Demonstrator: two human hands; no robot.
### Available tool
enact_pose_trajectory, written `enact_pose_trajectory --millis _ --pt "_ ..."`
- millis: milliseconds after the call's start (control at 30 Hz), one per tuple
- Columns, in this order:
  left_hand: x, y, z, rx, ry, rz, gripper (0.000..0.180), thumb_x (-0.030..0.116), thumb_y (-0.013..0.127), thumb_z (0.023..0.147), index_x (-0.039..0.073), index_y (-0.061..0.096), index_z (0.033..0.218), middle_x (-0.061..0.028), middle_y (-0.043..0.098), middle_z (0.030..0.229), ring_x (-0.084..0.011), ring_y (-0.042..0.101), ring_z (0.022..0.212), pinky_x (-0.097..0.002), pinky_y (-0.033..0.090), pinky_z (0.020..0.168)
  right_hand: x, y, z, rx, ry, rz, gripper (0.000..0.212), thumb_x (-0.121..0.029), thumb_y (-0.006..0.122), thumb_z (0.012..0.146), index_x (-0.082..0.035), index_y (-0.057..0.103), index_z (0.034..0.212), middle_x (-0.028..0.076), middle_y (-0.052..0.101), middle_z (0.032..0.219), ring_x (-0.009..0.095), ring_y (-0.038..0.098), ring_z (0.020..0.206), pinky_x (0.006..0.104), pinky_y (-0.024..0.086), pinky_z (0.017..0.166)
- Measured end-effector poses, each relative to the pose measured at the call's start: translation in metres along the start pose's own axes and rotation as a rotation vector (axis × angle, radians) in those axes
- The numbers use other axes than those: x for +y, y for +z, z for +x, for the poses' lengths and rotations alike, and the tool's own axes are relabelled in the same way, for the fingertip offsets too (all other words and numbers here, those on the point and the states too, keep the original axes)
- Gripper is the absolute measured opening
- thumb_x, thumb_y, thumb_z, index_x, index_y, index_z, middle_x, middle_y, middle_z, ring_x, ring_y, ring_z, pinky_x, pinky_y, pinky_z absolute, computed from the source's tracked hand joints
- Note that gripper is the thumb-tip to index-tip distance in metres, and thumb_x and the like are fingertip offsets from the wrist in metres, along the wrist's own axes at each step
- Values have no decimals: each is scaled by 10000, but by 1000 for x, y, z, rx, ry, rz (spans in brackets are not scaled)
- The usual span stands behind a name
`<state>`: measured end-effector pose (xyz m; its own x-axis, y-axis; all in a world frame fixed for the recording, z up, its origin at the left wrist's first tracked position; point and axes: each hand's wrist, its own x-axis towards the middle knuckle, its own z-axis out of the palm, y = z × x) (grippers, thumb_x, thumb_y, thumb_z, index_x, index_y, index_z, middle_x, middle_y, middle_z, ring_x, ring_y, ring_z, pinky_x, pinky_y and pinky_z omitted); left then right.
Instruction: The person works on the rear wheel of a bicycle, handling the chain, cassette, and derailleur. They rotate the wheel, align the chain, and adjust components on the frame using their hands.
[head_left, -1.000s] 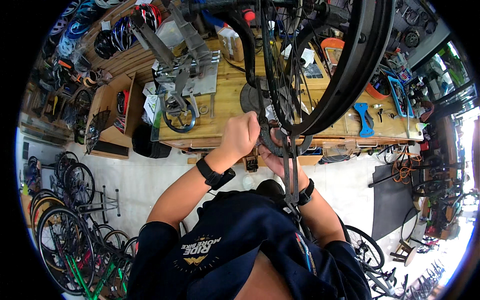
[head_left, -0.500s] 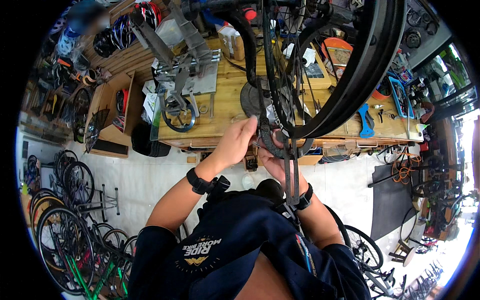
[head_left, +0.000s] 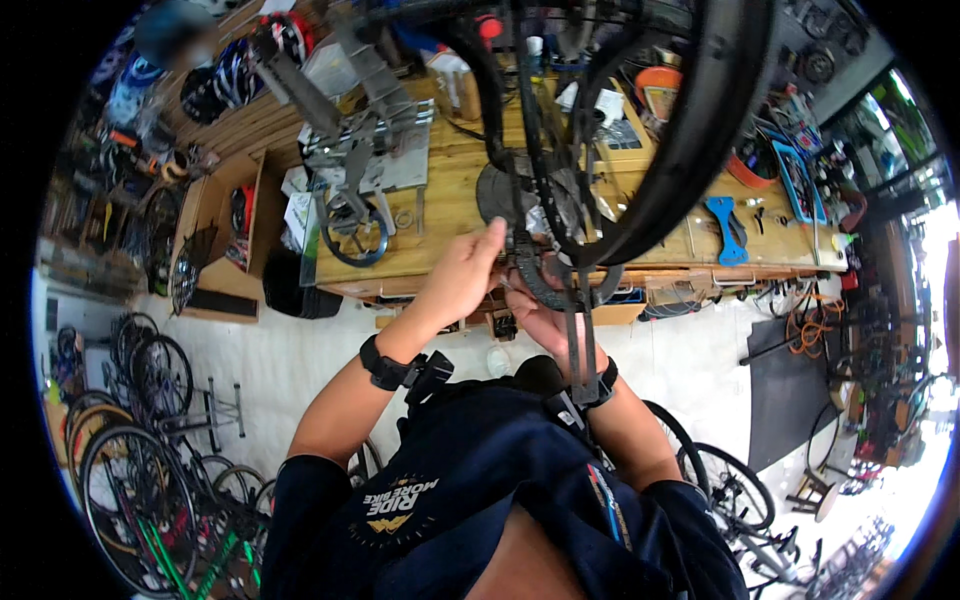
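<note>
A black bicycle wheel (head_left: pixel 690 150) hangs over the bench in a dark metal stand, which looks like a truing stand, with curved jaws (head_left: pixel 535 285) at the wheel's lower edge. My left hand (head_left: pixel 460 275) is at the left side of these jaws, thumb stretched upward, its other fingertips hidden. On the near side, my right hand (head_left: pixel 540 322) has its fingers curled in under the jaws, partly covered by the stand's long flat bars (head_left: pixel 582 350). Whatever the right fingertips grip is too small and covered to make out. A round dark base (head_left: pixel 497 193) shows behind the hands.
The wooden bench (head_left: pixel 455 190) carries a metal fixture (head_left: pixel 355 190) at left and a blue tool (head_left: pixel 727 232) at right. Farther right are an orange bowl (head_left: pixel 752 170) and a blue tray (head_left: pixel 797 180). Bicycles (head_left: pixel 140 490) stand at lower left; a dark mat (head_left: pixel 790 395) lies on the floor at right.
The whole view has shifted slightly, and the wheel appears farther left and blurred. My left thumb now points upward, a little apart from the stand. The right hand remains at the jaws.
</note>
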<state>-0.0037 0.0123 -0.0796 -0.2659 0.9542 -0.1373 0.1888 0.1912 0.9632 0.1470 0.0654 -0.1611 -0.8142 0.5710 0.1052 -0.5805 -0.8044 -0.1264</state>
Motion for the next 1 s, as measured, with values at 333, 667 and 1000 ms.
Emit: enact_pose_trajectory --millis 333,667,1000 --pt "-14 -9 3 -47 -17 80 520 465 387 1043 -6 571 924 -41 552 733 -97 499 658 -270 391 569 9 -14 7 51 -28 16 461 -393 761 836 -108 601 1161 -13 599 1016 127 507 857 272 419 730" --pt "-1 -11 -2 -91 -144 -178 510 493 439 1021 44 592 832 26 495 599 -62 444 534 -227 332 486 11 -7 2 44 6 78 276 -239 704 897 -108 610 1121 -25 607 1006 114 511 880 254 386 661" --pt "63 -165 62 512 396 328 589 550 407 1005 28 527 1248 -82 596 1046 -197 575 923 -336 431 828 -232 59 -13 609 271 -1683 431 -454 505 997 -50 612 1103 77 658 923 142 585 763 293 515 701"
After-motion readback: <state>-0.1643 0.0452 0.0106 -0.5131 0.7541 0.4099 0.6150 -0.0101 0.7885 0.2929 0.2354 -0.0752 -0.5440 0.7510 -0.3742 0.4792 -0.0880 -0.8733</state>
